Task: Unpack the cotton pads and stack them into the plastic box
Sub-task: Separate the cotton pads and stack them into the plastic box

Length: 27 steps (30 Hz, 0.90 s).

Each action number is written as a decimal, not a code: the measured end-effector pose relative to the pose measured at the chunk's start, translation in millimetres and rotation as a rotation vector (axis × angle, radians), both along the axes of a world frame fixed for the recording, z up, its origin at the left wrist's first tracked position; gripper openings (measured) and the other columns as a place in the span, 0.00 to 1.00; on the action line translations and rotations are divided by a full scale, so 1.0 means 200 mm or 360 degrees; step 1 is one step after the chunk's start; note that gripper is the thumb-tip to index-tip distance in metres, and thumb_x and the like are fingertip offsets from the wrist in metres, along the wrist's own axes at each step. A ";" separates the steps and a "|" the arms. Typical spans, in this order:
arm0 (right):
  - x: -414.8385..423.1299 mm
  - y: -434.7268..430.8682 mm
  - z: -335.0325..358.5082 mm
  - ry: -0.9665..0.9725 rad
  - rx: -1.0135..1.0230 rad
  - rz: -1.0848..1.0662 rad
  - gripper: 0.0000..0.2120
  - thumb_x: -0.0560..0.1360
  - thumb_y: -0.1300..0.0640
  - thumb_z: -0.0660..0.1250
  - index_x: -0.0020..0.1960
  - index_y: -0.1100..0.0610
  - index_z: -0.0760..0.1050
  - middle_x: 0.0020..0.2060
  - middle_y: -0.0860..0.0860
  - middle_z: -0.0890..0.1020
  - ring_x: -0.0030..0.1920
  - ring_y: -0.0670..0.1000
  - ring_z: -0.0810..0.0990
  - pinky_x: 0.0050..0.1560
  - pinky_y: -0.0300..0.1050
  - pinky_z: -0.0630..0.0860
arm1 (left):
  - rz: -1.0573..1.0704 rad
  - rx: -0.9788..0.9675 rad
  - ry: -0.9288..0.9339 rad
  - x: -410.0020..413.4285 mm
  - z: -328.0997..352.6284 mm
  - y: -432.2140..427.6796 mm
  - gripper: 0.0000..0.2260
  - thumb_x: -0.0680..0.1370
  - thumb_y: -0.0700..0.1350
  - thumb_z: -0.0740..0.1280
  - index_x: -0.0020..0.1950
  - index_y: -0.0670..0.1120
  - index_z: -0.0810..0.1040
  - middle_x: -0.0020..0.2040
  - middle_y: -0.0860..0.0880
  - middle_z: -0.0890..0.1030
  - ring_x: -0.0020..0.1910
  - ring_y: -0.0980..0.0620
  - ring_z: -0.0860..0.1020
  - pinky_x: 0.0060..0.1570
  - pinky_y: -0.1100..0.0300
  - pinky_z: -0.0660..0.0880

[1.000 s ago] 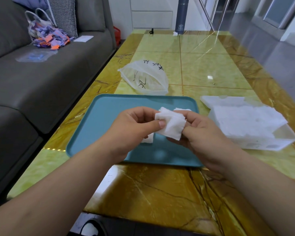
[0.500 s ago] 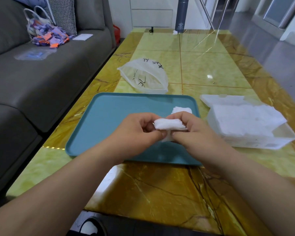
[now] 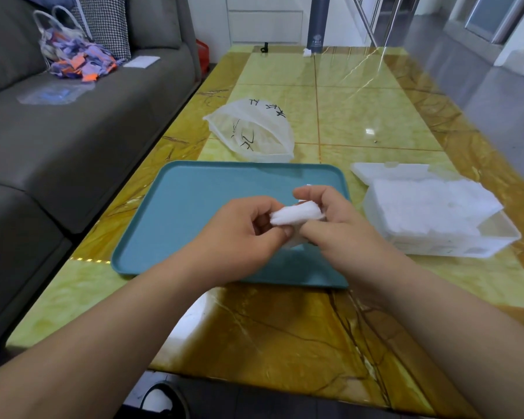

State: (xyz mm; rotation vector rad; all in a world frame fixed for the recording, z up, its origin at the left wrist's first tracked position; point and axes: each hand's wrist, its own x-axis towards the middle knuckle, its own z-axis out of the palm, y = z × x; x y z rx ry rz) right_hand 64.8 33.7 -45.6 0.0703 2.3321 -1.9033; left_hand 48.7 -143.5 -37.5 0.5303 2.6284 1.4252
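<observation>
A small bunch of white cotton pads (image 3: 295, 213) is held edge-on between both hands above the blue tray (image 3: 194, 204). My left hand (image 3: 239, 237) pinches its left end with thumb and fingers. My right hand (image 3: 336, 225) grips its right end, fingers curled over the top. To the right stands the clear plastic box (image 3: 436, 246) with its lid open, holding a layer of white cotton pads (image 3: 430, 207). Behind the tray lies the crumpled clear pad bag (image 3: 254, 131) with black print.
The green and brown marble table (image 3: 285, 334) runs away from me; a dark bottle (image 3: 318, 22) stands at its far end. A grey sofa (image 3: 73, 131) with a colourful bag (image 3: 73, 52) runs along the left.
The pads went from facing me flat to lying edge-on between the hands. Both hands have closed in tighter around them over the tray.
</observation>
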 end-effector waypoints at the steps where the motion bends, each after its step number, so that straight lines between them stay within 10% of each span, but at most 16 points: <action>1: 0.00 0.01 0.00 0.0026 0.0028 -0.0025 0.21 0.76 0.65 0.66 0.61 0.43 0.77 0.56 0.48 0.82 0.57 0.51 0.82 0.62 0.51 0.80 | 0.0029 0.0017 -0.0020 0.00 0.00 0.00 0.01 0.79 0.43 0.72 0.49 0.47 0.84 0.35 0.47 0.79 0.30 0.59 0.71 0.32 0.68 0.67; 7: 0.02 0.10 0.06 0.0131 -0.0103 -0.0165 0.15 0.75 0.66 0.74 0.59 0.54 0.82 0.49 0.53 0.88 0.52 0.55 0.87 0.52 0.51 0.85 | 0.0224 0.0243 -0.0273 0.00 0.01 0.06 0.02 0.79 0.48 0.73 0.52 0.52 0.84 0.43 0.39 0.84 0.37 0.50 0.76 0.40 0.54 0.73; 21: 0.21 0.74 0.21 0.0183 0.0096 -0.0692 0.10 0.75 0.56 0.71 0.49 0.64 0.79 0.39 0.61 0.84 0.33 0.50 0.83 0.29 0.45 0.73 | -0.0080 0.0281 -0.0223 0.10 0.13 0.73 0.08 0.83 0.44 0.67 0.60 0.53 0.80 0.47 0.54 0.86 0.38 0.56 0.85 0.34 0.65 0.72; 27: 0.22 1.02 0.17 0.0221 0.0708 -0.1075 0.09 0.73 0.48 0.67 0.44 0.55 0.75 0.36 0.48 0.80 0.41 0.57 0.81 0.43 0.52 0.80 | -0.0283 -0.0132 0.0060 0.02 0.15 1.04 0.09 0.82 0.47 0.68 0.61 0.58 0.81 0.36 0.68 0.79 0.32 0.66 0.79 0.29 0.76 0.68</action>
